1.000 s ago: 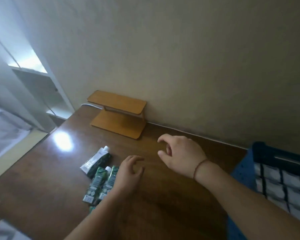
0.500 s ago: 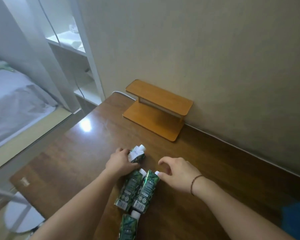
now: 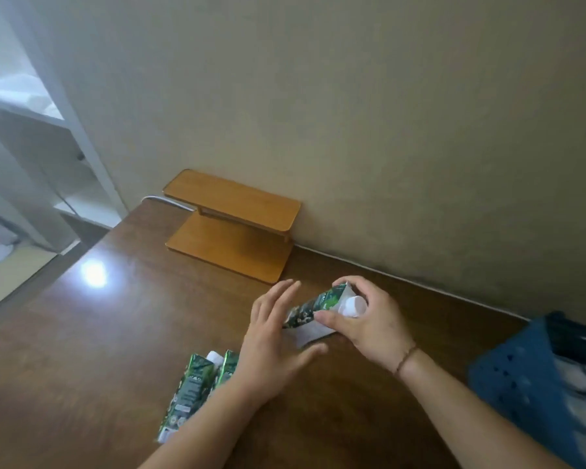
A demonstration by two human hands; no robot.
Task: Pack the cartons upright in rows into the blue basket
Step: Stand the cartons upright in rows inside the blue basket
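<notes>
My right hand (image 3: 369,319) grips a green carton (image 3: 313,308) with a white cap near its top end, holding it tilted just above the brown table (image 3: 99,333). My left hand (image 3: 274,343) is spread open against the carton's lower end, fingers apart. Two more green cartons (image 3: 197,387) lie flat on the table under my left forearm. The blue basket (image 3: 521,377) stands at the right edge, with white carton tops in rows inside it.
A small two-tier wooden shelf (image 3: 234,225) stands against the beige wall at the back of the table. A white shelving unit (image 3: 65,164) is beyond the table's left end. A lamp glare shows on the table's left part.
My right hand has picked up one carton and carried it right, toward the basket. My left hand has let go and opened. The view swung right, bringing the basket back in.
</notes>
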